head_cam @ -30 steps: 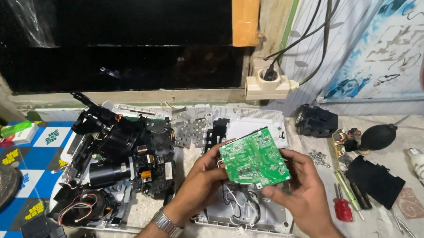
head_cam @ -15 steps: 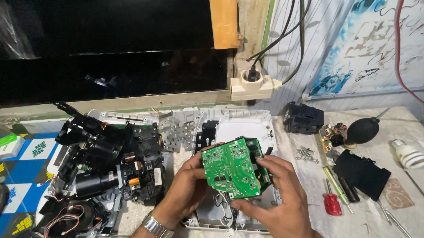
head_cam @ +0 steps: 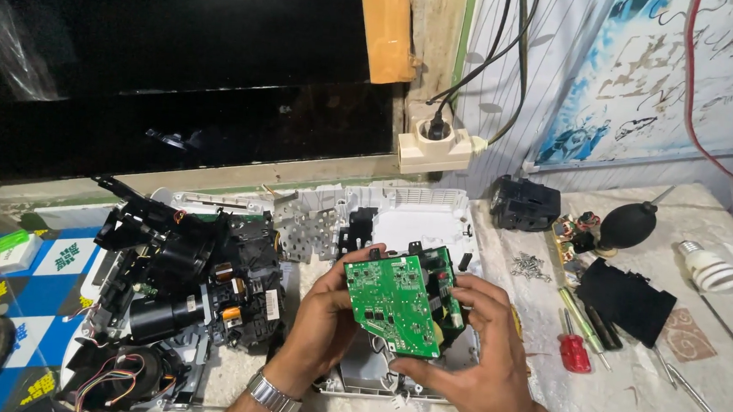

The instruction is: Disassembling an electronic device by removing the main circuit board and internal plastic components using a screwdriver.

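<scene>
I see both hands holding a green circuit board (head_cam: 396, 302) up over the worktop (head_cam: 626, 400), tilted, its flat green face toward the camera. The left hand (head_cam: 326, 314) has its grip pinching the board's left edge, fingertips curled over the top corner; a metal watch (head_cam: 274, 394) sits on that wrist. The right hand (head_cam: 480, 357) has its grip closed on the board's right and lower edges, fingers wrapped behind the black parts (head_cam: 443, 278) mounted on the far side.

Just under the board lies an open white plastic casing (head_cam: 408, 217). To the left of the hands sits a black stripped-down mechanism (head_cam: 184, 280) with a lens barrel and coloured wires. To the right lie a red-handled screwdriver (head_cam: 574, 346), a small heap of screws (head_cam: 532, 265), a black rubber air blower (head_cam: 628, 224), a black box-shaped part (head_cam: 523, 203) and a white spiral bulb (head_cam: 709, 268). A wall socket (head_cam: 438, 142) with a black plug stands behind the casing.
</scene>
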